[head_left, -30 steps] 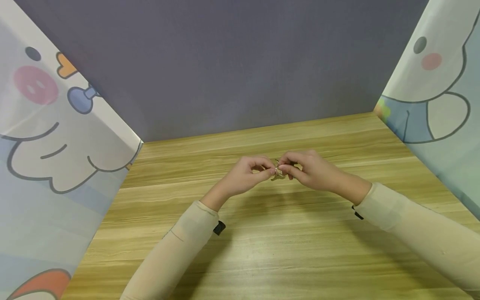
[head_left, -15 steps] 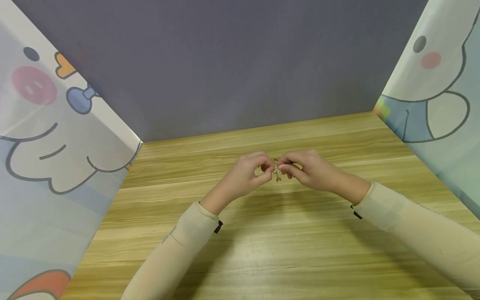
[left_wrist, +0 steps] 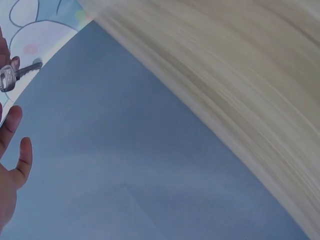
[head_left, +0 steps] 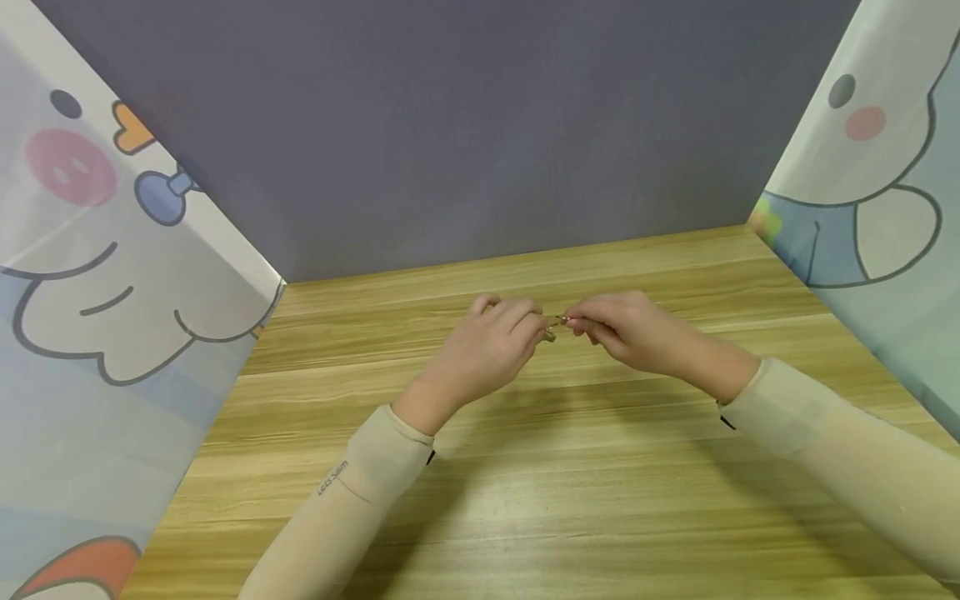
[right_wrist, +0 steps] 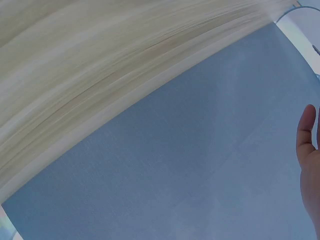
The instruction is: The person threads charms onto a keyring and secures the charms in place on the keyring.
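Closest to me, a cream left sleeve with small dark lettering [head_left: 341, 500] and a plain cream right sleeve [head_left: 847, 450] reach in from the bottom corners.

Past the cuffs, the left hand [head_left: 487, 354] has rolled over in the last half second: its back is up now, where the gap between thumb and forefinger showed before. Its fingers curl around a small brass-coloured metal piece [head_left: 550, 335], mostly tucked from sight, though it hung in plain view between the hands a moment ago. The right hand [head_left: 637, 333] has edged away slightly and pinches a thin, dark metal piece [head_left: 561, 318] between its narrowed fingertips. Whether the two pieces are joined, I can't tell.

From the left wrist, a silver-toned metal key with a toothed blade [left_wrist: 20, 74] is visible, though not which hand bears it; two left-hand fingers stand free of it. I'd take the turn as a change of grip in the handling of these little parts, not a release.

Beneath lies the yellow-brown wood-grain table [head_left: 570, 500]; behind it rises a dark grey panel [head_left: 480, 142], flanked by a left cartoon-printed cloth [head_left: 45, 417] and a right cartoon-printed cloth [head_left: 892, 50].
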Motion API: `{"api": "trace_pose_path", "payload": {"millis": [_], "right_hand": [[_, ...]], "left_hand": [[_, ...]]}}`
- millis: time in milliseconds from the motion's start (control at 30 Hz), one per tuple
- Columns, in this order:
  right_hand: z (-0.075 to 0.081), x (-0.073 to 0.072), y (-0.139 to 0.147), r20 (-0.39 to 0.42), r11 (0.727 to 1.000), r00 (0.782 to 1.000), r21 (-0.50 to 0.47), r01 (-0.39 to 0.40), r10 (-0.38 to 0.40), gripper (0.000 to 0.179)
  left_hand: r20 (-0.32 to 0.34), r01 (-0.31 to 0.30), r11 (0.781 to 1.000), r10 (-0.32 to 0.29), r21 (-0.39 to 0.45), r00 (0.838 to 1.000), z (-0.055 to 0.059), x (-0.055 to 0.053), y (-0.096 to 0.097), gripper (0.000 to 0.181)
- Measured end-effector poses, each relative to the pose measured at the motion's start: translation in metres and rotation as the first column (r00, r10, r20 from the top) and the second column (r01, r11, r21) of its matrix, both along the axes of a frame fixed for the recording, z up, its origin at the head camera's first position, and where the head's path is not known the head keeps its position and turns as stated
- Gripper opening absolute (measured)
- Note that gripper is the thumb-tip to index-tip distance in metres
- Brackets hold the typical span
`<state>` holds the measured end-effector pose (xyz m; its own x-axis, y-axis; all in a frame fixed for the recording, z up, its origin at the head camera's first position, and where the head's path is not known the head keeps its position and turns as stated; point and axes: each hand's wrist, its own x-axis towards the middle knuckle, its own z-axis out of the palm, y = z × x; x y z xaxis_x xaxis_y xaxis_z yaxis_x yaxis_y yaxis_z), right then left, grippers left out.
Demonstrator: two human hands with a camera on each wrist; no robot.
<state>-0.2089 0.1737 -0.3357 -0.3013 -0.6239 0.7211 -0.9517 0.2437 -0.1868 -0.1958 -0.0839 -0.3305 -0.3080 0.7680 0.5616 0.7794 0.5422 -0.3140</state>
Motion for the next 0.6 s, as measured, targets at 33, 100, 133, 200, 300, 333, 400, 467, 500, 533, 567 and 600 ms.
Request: {"api": "trace_pose_path", "payload": {"millis": [33,100,133,200,300,333,400,467,500,533,567,600], "right_hand": [[0.0001,-0.0005,0.0003,-0.014,1.0,1.0,0.002,-0.004,0.004,0.036],[0.0,-0.0009,0.0005,-0.026,1.0,1.0,0.0,-0.013,0.013,0.037],[-0.0001,-0.0009,0.0003,-0.02,1.0,1.0,0.0,-0.016,0.016,0.036],[-0.0004,-0.0005,-0.0001,-0.013,1.0,1.0,0.002,-0.018,0.018,0.035],[-0.0011,0.0002,-0.0009,-0.021,1.0,1.0,0.009,-0.019,0.019,0.036],[-0.0013,0.0004,-0.0012,-0.03,1.0,0.999,0.013,-0.018,0.018,0.037],[-0.0015,0.0007,-0.0018,-0.056,1.0,0.998,0.018,-0.017,0.018,0.038],[-0.0014,0.0013,-0.0022,-0.089,1.0,0.996,0.025,-0.012,0.015,0.038],[-0.0014,0.0016,-0.0024,-0.106,0.999,0.994,0.034,-0.008,0.012,0.039],[-0.0013,0.0019,-0.0024,-0.121,0.999,0.993,0.042,-0.004,0.009,0.038],[-0.0012,0.0024,-0.0025,-0.137,0.999,0.991,0.052,0.003,0.005,0.038],[-0.001,0.003,-0.0026,-0.153,0.998,0.988,0.065,0.011,-0.001,0.038]], "left_hand": [[0.006,-0.006,1.0,0.006,-0.012,1.0,0.0005,0.0003,-0.0008,0.014],[0.029,-0.006,0.999,0.007,-0.035,1.0,0.0017,0.0012,-0.0016,0.014],[0.039,-0.006,0.999,0.008,-0.049,0.999,0.0022,0.0016,-0.0018,0.014],[0.056,-0.006,0.997,0.01,-0.077,0.998,0.0033,0.0026,-0.0018,0.014],[0.071,-0.014,0.994,0.022,-0.113,0.997,0.004,0.0037,-0.0016,0.013],[0.075,-0.018,0.992,0.027,-0.122,0.997,0.0041,0.004,-0.0015,0.012],[0.081,-0.023,0.991,0.034,-0.132,0.996,0.004,0.0041,-0.0016,0.012],[0.087,-0.025,0.991,0.037,-0.135,0.996,0.0039,0.0041,-0.0015,0.012],[0.087,-0.025,0.99,0.037,-0.135,0.996,0.004,0.0042,-0.0014,0.012],[0.087,-0.024,0.991,0.036,-0.135,0.996,0.004,0.0042,-0.0014,0.012],[0.085,-0.023,0.991,0.035,-0.134,0.996,0.0042,0.0043,-0.0013,0.012],[0.085,-0.022,0.991,0.034,-0.133,0.996,0.0045,0.0045,-0.0011,0.012]]}}
